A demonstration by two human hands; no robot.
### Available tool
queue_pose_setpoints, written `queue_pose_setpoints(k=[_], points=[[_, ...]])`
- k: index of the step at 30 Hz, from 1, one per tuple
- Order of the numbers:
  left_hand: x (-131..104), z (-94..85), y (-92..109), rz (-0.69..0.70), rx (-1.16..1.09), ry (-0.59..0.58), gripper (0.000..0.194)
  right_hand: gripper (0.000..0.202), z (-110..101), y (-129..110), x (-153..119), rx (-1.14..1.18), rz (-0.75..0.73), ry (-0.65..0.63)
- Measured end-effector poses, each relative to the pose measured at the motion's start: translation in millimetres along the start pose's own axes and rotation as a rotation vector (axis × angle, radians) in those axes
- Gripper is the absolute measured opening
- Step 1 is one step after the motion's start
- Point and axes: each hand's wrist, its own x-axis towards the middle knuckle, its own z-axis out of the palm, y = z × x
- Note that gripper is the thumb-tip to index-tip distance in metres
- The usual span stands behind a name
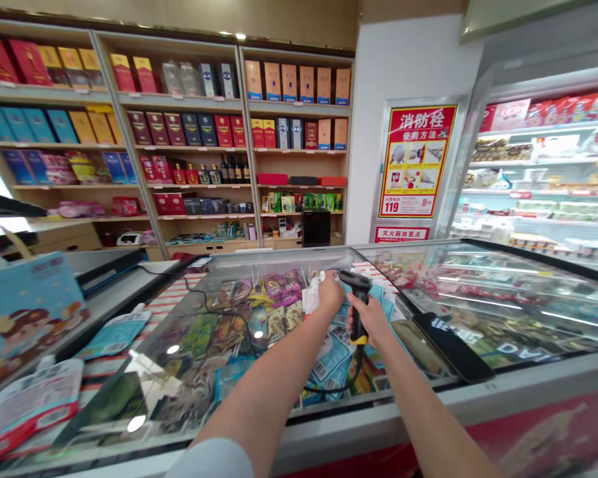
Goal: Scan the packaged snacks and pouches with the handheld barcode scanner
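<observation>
My right hand (373, 320) is wrapped round the grip of a black barcode scanner (357, 282), its head pointing left towards my other hand. My left hand (331, 292) has its fingers closed on a white packet with red print (310, 299); the fingers hide much of it. Both hands are above the glass top of a chest freezer (144, 352). Under and beside them lie several light-blue pouches (333, 358). The scanner's black cable (357, 368) hangs below its yellow-banded handle end.
On the left are a spouted white-and-red pouch (34, 405), a spouted light-blue pouch (113, 333) and a blue cartoon-printed bag (27, 312). A black flat slab (453, 348) lies right of my hands. Shelves of boxes (194, 129) and a lit display fridge (543, 179) stand behind.
</observation>
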Motion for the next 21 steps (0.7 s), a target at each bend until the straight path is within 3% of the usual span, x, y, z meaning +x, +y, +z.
queue_pose_setpoints(k=[6,10,15,21], points=[[-6,-6.7,-3,0.015,-0.012,0.040,0.045,0.031,-2,3,2,-0.010,0.020,-0.020],[-1,-32.9,-16,0.029,-0.119,0.135,0.037,0.031,10,6,2,-0.022,0.034,-0.087],[0,-99.6,-58,-0.073,-0.130,0.259,0.029,0.031,50,12,-6,-0.004,0.053,-0.136],[-13,-207.7,-125,-0.163,0.086,0.386,0.027,0.033,117,25,-18,0.030,0.062,-0.301]])
